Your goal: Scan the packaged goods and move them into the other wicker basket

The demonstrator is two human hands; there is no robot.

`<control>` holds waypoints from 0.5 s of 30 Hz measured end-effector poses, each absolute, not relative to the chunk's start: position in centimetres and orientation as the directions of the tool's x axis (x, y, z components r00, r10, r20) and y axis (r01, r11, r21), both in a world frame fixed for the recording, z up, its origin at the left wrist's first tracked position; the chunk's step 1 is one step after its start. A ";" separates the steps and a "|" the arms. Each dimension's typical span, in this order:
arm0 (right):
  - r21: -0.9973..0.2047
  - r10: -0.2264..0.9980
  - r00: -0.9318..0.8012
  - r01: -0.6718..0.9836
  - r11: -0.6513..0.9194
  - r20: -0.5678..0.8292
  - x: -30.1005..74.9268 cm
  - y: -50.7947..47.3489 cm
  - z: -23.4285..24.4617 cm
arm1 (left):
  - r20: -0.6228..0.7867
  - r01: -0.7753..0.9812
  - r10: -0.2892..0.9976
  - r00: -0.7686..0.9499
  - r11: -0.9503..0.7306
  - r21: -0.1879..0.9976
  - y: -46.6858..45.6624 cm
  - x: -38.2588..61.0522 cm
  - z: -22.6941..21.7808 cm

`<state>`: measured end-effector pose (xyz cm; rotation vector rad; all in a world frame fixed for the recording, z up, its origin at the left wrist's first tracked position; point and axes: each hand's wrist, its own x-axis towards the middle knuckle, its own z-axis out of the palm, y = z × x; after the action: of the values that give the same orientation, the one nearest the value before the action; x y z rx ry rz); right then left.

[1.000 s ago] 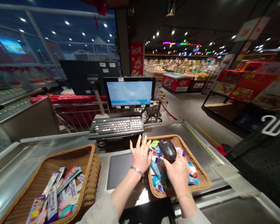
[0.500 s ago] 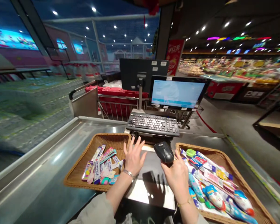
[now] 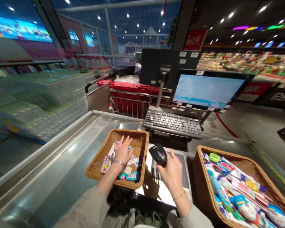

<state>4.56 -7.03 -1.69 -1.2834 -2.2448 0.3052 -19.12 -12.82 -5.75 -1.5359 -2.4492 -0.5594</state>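
Observation:
My left hand [image 3: 123, 151] reaches into the left wicker basket [image 3: 102, 158], fingers spread over the packaged toothbrushes [image 3: 133, 162] lying there. My right hand [image 3: 172, 172] holds a black barcode scanner [image 3: 158, 154] over the dark scan plate [image 3: 184, 171] between the two baskets. The right wicker basket [image 3: 251, 162] holds several packaged toothbrushes and toothpaste items [image 3: 228, 185]; neither hand touches it.
A keyboard [image 3: 173, 123] and a lit monitor [image 3: 210, 91] stand behind the scan plate. A steel counter [image 3: 54, 167] runs to the left. Red shopping baskets [image 3: 133, 88] and a metal rail sit beyond it. Store shelves fill the far right.
My left hand moved left from the counter's middle into the left basket. My right hand with the scanner shifted left off the right basket. The camera turned left.

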 end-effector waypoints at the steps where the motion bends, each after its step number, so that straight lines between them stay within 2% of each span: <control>1: -0.441 0.853 -0.411 0.731 0.520 0.323 4.1 -7.3 -1.8 | 0.342 0.895 0.828 -0.445 0.395 0.209 -13.0 -19.8 -6.1; 7: -0.448 0.846 -0.451 0.718 0.533 0.285 2.3 -8.2 -2.7 | 0.239 0.887 0.855 -0.460 0.430 0.169 -13.7 -23.5 -8.1; 11: -0.432 0.837 -0.477 0.717 0.548 0.268 1.5 -8.5 -2.9 | 0.049 0.887 0.886 -0.462 0.459 0.060 -13.4 -25.9 -9.0; 15: -0.429 0.843 -0.477 0.726 0.537 0.246 1.0 -8.7 -3.0 | -0.106 0.908 0.902 -0.419 0.419 -0.016 -13.1 -27.7 -10.0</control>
<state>1.00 -8.73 -2.97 -1.2800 -2.3504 0.3715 -27.66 -13.08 -10.04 -1.7342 -2.7140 0.1140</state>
